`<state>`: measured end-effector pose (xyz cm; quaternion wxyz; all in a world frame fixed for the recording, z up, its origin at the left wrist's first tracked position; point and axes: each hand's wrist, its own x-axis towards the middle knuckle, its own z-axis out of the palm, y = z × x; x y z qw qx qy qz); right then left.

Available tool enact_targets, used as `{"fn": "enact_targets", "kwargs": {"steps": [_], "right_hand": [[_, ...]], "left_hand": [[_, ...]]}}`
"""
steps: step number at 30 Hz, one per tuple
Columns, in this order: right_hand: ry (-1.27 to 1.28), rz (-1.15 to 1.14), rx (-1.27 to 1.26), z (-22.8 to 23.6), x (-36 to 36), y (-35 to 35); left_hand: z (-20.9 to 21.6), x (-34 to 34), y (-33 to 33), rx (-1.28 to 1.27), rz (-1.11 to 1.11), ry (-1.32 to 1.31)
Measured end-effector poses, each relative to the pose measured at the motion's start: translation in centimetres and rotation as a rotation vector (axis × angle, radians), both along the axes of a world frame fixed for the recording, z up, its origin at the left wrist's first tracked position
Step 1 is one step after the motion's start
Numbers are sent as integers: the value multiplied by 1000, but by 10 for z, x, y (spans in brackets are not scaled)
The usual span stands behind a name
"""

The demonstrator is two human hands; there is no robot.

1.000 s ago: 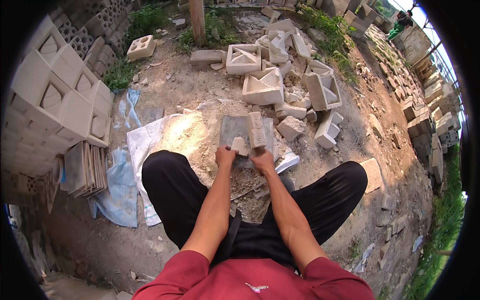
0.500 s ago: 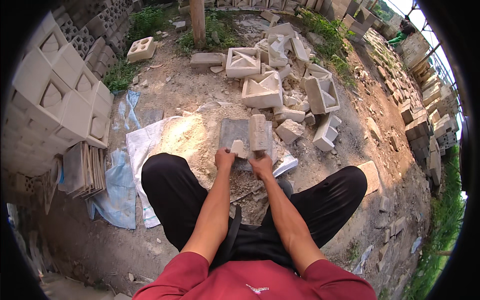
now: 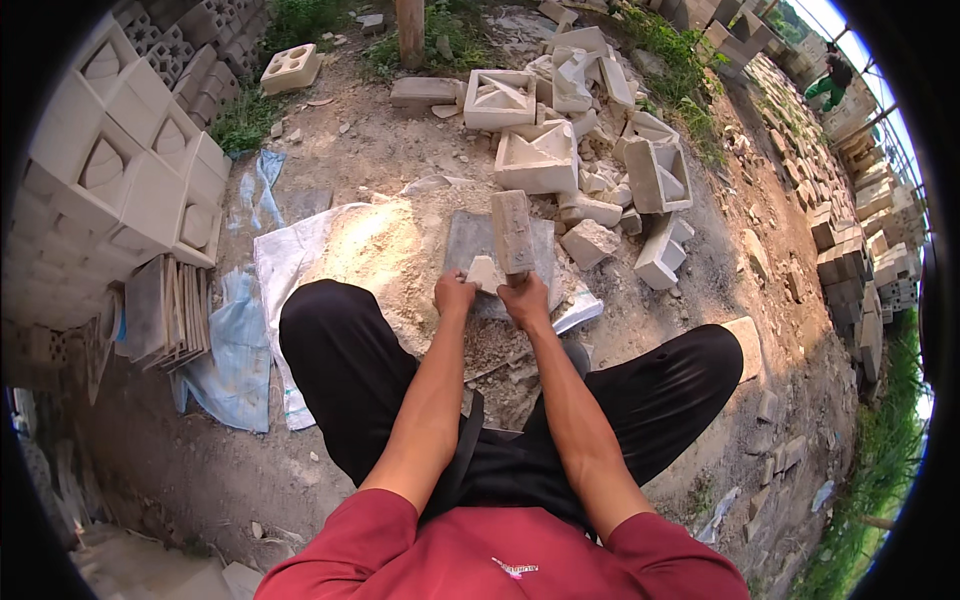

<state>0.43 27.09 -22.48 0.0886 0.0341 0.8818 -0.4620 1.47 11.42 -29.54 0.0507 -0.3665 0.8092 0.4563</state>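
Note:
I sit on the ground with my knees spread. My right hand (image 3: 524, 300) grips the lower end of a long, rough, dust-caked bar (image 3: 512, 232) that stands up over a flat grey slab (image 3: 470, 240). My left hand (image 3: 455, 293) pinches a small pale chunk of stone (image 3: 484, 272) resting on the slab, right beside the bar. Crumbled rubble (image 3: 495, 350) lies between my legs, just below both hands.
Pale sand (image 3: 375, 245) covers a white sack left of the slab. Broken hollow concrete blocks (image 3: 560, 130) pile up beyond it. Stacked patterned blocks (image 3: 120, 160) and thin tiles (image 3: 165, 310) stand at the left. Rows of blocks (image 3: 850, 230) and a distant person (image 3: 830, 80) are at the right.
The bar in my right hand has swung up from lying across the slab to a more upright tilt. My left hand keeps the small chunk in place.

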Motion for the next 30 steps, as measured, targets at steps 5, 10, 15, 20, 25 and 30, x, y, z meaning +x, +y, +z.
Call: {"fn": "enact_targets", "kwargs": {"steps": [5,10,15,20,25,30], "right_hand": [[-100,81,280,-32,3,19],[-129,95,17,-19,-12,14],[7,3,-3,2,4,-2],[-211,95,192,-23,-4,23],[-44,-38,3,6,0,-3],[-271,96,274,-27,6,30]], "left_hand": [[2,-10,5,-22,-17,-58],[3,-8,5,-17,-30,-51],[-3,-2,-1,4,-16,-60],[-3,-13,4,-37,-40,-76],[-12,-3,-6,-31,-20,-70],[7,-12,13,-46,-43,-105]]}}
